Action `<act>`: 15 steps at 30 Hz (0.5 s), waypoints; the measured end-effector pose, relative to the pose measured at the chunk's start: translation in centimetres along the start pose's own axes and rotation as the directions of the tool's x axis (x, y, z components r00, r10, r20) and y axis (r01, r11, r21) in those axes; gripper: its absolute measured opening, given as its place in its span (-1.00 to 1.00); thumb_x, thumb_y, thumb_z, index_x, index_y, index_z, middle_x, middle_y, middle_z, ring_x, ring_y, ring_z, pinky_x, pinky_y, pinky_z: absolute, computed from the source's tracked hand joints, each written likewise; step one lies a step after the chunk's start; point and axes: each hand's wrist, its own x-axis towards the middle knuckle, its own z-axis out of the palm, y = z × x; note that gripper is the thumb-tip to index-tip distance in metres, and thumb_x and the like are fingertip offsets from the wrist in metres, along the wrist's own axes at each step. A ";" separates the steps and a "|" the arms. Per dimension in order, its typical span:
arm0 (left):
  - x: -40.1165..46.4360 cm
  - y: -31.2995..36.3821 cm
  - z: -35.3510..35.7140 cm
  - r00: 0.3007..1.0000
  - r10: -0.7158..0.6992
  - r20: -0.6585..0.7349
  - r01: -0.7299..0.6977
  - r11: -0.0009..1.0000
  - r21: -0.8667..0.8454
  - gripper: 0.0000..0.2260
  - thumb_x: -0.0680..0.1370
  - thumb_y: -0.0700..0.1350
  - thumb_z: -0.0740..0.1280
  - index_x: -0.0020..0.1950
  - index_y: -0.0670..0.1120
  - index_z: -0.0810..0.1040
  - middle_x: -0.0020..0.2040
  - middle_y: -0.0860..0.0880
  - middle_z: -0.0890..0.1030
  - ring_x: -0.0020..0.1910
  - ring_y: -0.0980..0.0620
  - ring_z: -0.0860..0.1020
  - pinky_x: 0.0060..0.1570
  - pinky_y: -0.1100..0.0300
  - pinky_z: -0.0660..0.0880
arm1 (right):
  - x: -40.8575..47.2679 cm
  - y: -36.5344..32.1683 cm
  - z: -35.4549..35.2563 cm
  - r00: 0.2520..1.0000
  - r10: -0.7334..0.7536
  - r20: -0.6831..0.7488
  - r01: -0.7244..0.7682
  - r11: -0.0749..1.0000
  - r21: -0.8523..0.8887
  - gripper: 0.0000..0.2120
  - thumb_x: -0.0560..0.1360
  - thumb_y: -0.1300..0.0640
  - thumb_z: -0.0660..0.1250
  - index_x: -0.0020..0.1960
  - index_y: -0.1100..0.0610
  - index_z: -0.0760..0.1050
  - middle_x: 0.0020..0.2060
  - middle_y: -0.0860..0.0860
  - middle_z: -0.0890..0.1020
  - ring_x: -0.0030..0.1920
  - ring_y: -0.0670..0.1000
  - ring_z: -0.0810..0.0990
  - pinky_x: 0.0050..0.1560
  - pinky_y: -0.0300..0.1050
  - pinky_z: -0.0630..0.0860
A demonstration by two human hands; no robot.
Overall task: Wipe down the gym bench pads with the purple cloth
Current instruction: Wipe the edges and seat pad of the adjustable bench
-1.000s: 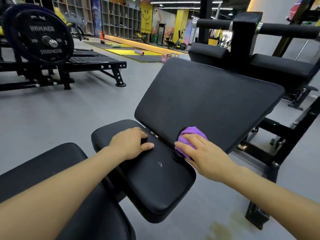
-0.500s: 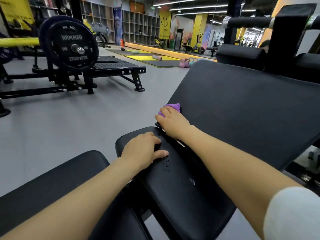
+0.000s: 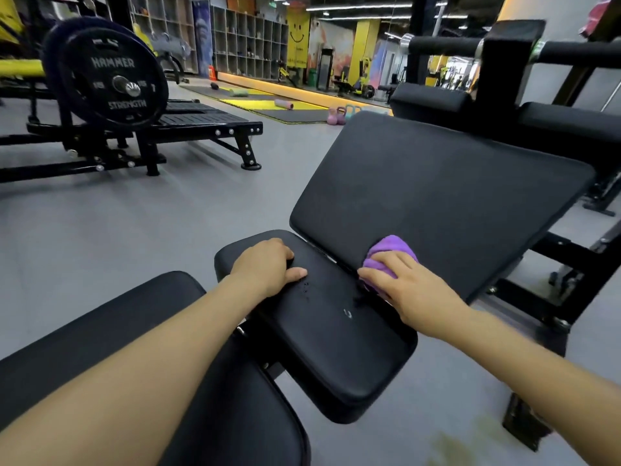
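A black gym bench fills the middle of the head view. Its tilted back pad (image 3: 437, 196) rises to the right and its flat seat pad (image 3: 336, 338) lies in front of me. The purple cloth (image 3: 389, 250) is bunched under my right hand (image 3: 413, 287), pressed against the lower edge of the back pad near the gap between the pads. My left hand (image 3: 265, 265) lies palm down on the far left corner of the seat pad, fingers curled, holding nothing. A few small droplets dot the seat pad beside its thumb.
Another black pad (image 3: 100, 331) lies under my left forearm at the lower left. A weight machine with a large black plate (image 3: 114, 79) stands at the far left. More black padded equipment (image 3: 537, 105) stands behind the bench. Grey floor (image 3: 134, 223) surrounds everything.
My right hand slid the cloth left along the back pad's lower edge to its left corner, then back right to the middle. The left hand stayed on the seat pad.
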 end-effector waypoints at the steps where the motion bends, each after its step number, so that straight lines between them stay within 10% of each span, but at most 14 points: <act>1: 0.0 0.0 0.0 1.000 0.000 -0.002 0.000 1.000 0.001 -0.58 0.54 0.18 0.21 0.24 -0.08 0.51 0.21 -0.03 0.47 0.19 -0.07 0.46 0.04 0.07 0.40 | -2.0 0.3 -0.4 1.000 0.000 -0.007 0.000 1.000 -0.008 -0.50 0.31 0.26 0.49 0.22 0.06 0.50 0.15 0.08 0.52 0.16 0.12 0.50 0.01 -0.07 0.58; 10: 0.3 0.2 0.3 1.000 0.013 -0.003 -0.013 0.999 0.040 -0.61 0.56 0.16 0.19 0.21 -0.06 0.52 0.20 -0.05 0.46 0.18 -0.08 0.46 0.07 0.06 0.41 | 5.1 -0.2 1.1 0.996 -0.047 -0.075 0.037 0.992 -0.123 -0.58 0.21 0.30 0.48 0.07 0.20 0.59 -0.01 0.20 0.60 -0.02 0.23 0.58 0.01 -0.02 0.54; 15: 0.8 -0.1 0.7 0.999 0.011 -0.035 -0.010 0.999 0.047 -0.60 0.53 0.19 0.21 0.20 -0.06 0.54 0.19 -0.03 0.48 0.18 -0.05 0.46 0.09 0.07 0.43 | 15.4 -2.1 2.6 0.998 0.030 0.063 -0.022 0.992 -0.126 -0.62 0.55 0.21 0.12 0.37 0.18 0.30 0.37 0.20 0.29 0.36 0.20 0.25 0.39 -0.06 0.07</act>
